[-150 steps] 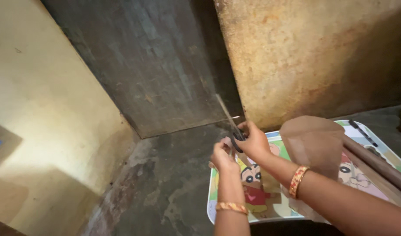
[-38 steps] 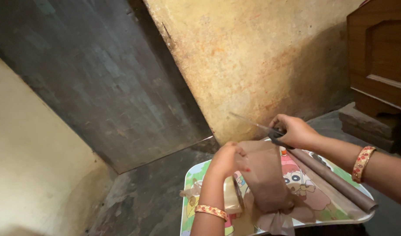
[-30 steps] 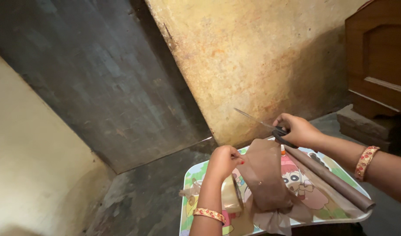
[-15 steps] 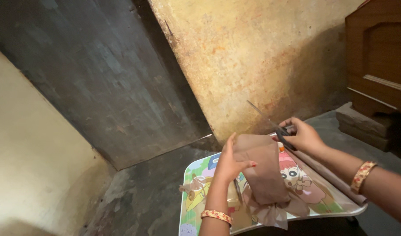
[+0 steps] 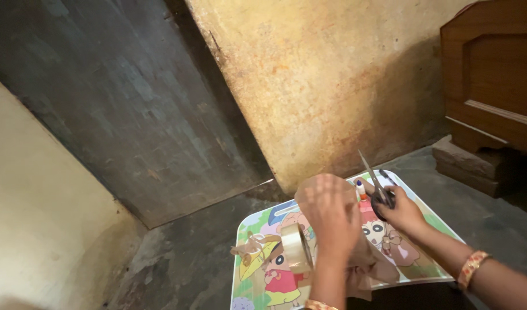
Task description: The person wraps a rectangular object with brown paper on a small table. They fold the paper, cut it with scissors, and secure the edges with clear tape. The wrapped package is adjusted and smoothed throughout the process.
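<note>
I see the scissors gripped in my right hand, blades up, above the cartoon-printed tray. My left hand is spread open and blurred over brown paper, gripping nothing I can make out, beside an upright tape roll.

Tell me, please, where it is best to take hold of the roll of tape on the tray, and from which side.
Take the tape roll by its outer rim, thumb and fingers across its width, coming from above. It stands on edge on the cartoon tray, so the rim faces up. Its left side is free; the left hand crowds its right. The right hand holds the scissors.
</note>
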